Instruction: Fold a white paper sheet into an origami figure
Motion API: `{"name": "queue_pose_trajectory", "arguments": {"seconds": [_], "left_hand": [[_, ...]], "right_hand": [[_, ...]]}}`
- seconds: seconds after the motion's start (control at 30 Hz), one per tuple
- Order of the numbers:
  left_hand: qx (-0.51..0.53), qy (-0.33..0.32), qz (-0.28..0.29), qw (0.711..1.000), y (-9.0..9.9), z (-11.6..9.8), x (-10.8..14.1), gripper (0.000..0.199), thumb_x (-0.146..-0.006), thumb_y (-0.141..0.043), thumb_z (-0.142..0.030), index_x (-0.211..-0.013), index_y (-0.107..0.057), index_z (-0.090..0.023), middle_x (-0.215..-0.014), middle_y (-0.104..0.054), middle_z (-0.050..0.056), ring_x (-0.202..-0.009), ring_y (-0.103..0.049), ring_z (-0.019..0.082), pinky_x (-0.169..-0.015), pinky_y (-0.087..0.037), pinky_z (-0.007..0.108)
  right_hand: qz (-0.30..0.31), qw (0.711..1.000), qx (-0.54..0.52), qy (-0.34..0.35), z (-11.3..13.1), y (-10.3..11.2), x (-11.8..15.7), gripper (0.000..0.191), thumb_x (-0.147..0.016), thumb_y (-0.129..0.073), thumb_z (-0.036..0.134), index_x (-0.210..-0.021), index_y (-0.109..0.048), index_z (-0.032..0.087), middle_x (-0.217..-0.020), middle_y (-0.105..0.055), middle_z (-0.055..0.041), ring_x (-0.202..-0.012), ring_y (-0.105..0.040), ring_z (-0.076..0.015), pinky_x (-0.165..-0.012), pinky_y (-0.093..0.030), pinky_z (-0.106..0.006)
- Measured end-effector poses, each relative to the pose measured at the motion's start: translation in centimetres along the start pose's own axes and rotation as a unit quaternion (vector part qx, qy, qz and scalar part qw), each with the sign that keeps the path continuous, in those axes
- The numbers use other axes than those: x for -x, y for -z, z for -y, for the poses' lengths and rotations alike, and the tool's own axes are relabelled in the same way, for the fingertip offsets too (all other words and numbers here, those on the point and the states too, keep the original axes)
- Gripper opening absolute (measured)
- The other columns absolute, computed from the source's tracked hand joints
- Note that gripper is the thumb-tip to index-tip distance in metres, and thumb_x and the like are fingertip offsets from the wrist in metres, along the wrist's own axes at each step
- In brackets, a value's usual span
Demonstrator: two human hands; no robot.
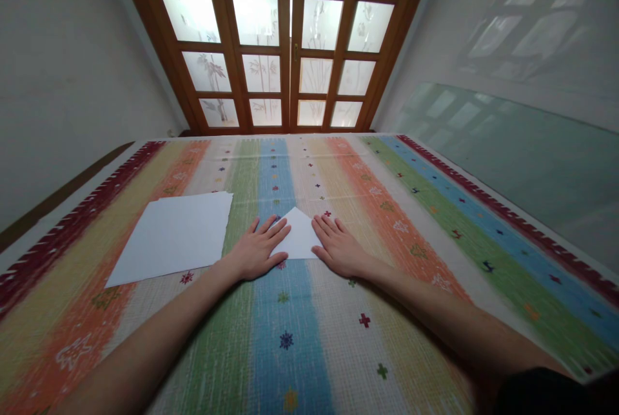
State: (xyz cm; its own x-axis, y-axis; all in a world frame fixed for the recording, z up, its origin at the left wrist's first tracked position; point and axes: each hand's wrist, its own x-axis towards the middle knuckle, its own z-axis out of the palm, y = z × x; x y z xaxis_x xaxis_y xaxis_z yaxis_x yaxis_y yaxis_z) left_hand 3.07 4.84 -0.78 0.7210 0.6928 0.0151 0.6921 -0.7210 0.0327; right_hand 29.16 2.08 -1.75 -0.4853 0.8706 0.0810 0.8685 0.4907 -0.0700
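A folded sheet of white paper (297, 238) lies on the striped cloth, its visible outline rising to a point at the far side. My left hand (261, 247) rests flat on its left part, fingers stretched out and slightly apart. On the right part lies my right hand (338, 246), palm down with the fingers extended. Both hands cover the side corners of the folded paper, so those are hidden. To the left of my left hand, a stack of white paper sheets (174, 238) lies flat, its edges a little uneven.
A colourful striped tablecloth (309, 337) covers the table. Wooden doors with frosted panes (264, 73) stand beyond the far edge. A glass panel (507, 157) leans along the right wall, and a plain wall (62, 67) borders the left side.
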Motion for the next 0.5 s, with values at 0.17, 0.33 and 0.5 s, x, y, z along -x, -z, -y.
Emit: {"name": "queue_pose_trajectory", "arguments": {"seconds": [0.17, 0.33, 0.5], "left_hand": [[-0.007, 0.060, 0.007, 0.998, -0.4, 1.3, 1.8, 0.068, -0.097, -0.032, -0.056, -0.153, -0.029, -0.017, -0.158, -0.027, 0.011, -0.146, -0.023, 0.036, -0.114, -0.018, 0.058], [-0.019, 0.115, 0.011, 0.993, -0.3, 1.7, 3.0, 0.070, -0.096, -0.030, -0.058, -0.153, -0.029, -0.016, -0.158, -0.027, 0.013, -0.147, -0.021, 0.035, -0.115, -0.017, 0.057], [-0.011, 0.129, 0.006, 0.992, -0.1, 1.7, 3.4, 0.074, -0.095, -0.034, -0.059, -0.153, -0.027, -0.014, -0.158, -0.028, 0.016, -0.146, -0.023, 0.037, -0.114, -0.019, 0.058]], "right_hand": [[0.012, 1.000, 0.015, -0.021, -1.2, -0.2, 1.0, 0.070, -0.098, -0.030, 0.052, -0.150, -0.030, 0.005, -0.157, -0.026, -0.0197, -0.147, -0.021, -0.0330, -0.117, -0.019, -0.057], [0.040, 0.998, 0.000, -0.053, -1.9, 0.3, 1.8, 0.072, -0.096, -0.031, 0.053, -0.150, -0.030, 0.005, -0.157, -0.024, -0.0201, -0.147, -0.020, -0.0337, -0.118, -0.016, -0.057], [0.019, 0.995, -0.078, -0.059, -1.9, 1.0, 1.9, 0.076, -0.087, -0.053, 0.054, -0.147, -0.037, 0.010, -0.154, -0.033, -0.0210, -0.146, -0.025, -0.0348, -0.117, -0.018, -0.058]]}}
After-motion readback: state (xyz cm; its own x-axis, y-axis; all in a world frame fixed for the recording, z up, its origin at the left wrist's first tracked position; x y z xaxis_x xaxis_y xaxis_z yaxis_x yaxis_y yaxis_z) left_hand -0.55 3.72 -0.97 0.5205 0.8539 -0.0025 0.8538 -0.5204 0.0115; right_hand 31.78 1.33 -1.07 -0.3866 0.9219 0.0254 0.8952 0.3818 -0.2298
